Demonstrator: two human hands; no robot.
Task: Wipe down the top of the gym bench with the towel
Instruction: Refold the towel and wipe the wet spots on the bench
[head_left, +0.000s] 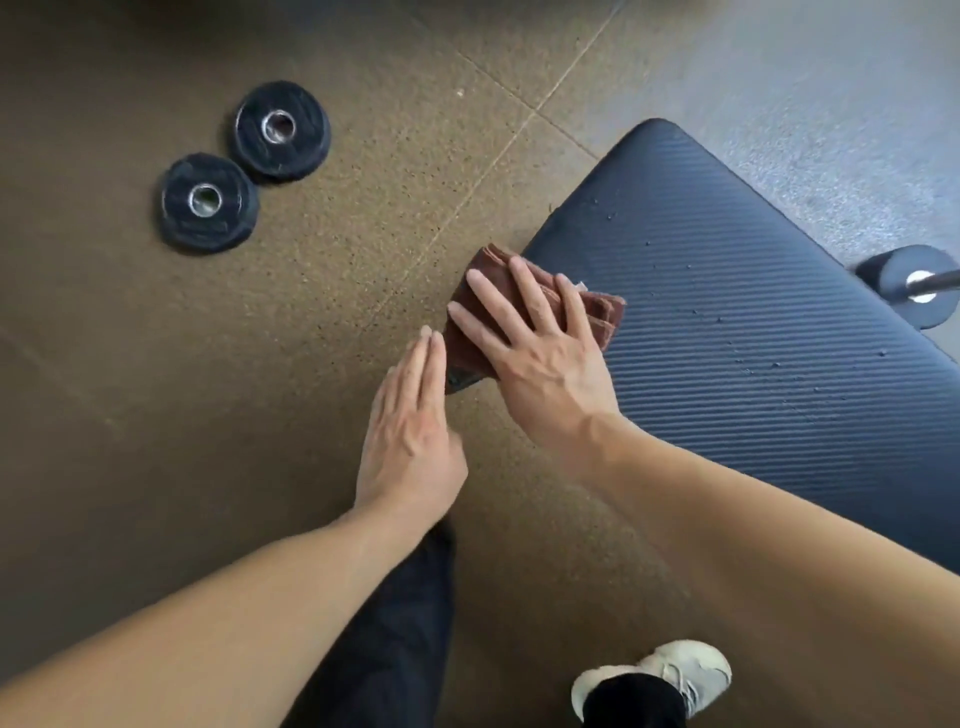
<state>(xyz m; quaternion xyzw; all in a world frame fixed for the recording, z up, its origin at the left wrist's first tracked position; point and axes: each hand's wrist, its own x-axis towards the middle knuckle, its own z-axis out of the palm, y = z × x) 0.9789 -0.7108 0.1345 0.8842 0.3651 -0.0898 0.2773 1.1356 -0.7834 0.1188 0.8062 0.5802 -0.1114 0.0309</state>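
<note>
The gym bench (753, 270) has a dark blue ribbed pad that runs from the upper middle to the right edge, with small crumbs and droplets scattered on it. A folded brown towel (605, 314) lies over the pad's left edge. My right hand (535, 343) presses flat on the towel with its fingers spread. My left hand (410, 421) hovers just left of the bench edge, fingers straight and together, its fingertips close to the towel's lower corner. It holds nothing.
Two black weight plates (280, 130) (208, 202) lie on the brown rubber floor at the upper left. A dumbbell end (914, 283) shows at the right edge beyond the bench. My legs and a pale shoe (691, 670) stand below.
</note>
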